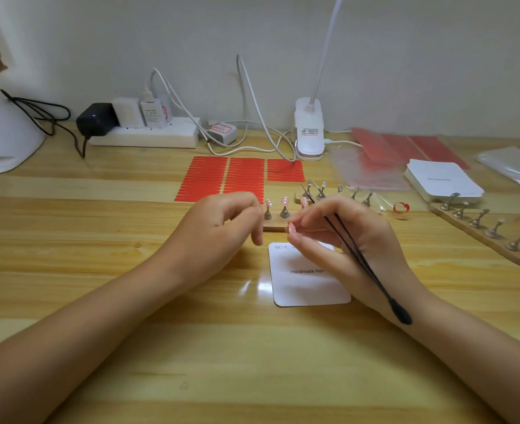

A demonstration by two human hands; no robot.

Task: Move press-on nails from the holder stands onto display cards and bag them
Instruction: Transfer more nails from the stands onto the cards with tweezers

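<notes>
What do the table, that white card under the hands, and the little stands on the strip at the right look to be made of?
The table looks like glossy wood or wood-look laminate: grain stripes and lamp glare. The white card seems smooth, coated paper with rounded corners and printed text. The stands look like dull silver metal, set on a pale wooden strip.

Pink nails (285, 202), black tweezers (362, 258), red sticker strips (222, 179), white card (307, 280), striped, probably wood-grain table (191, 347).

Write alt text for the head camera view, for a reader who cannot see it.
A right hand holding black tweezers pinches a pink press-on nail above a white "Handmade Nail" display card; the left hand hovers beside it, before a wooden holder stand carrying more pink nails.
</notes>
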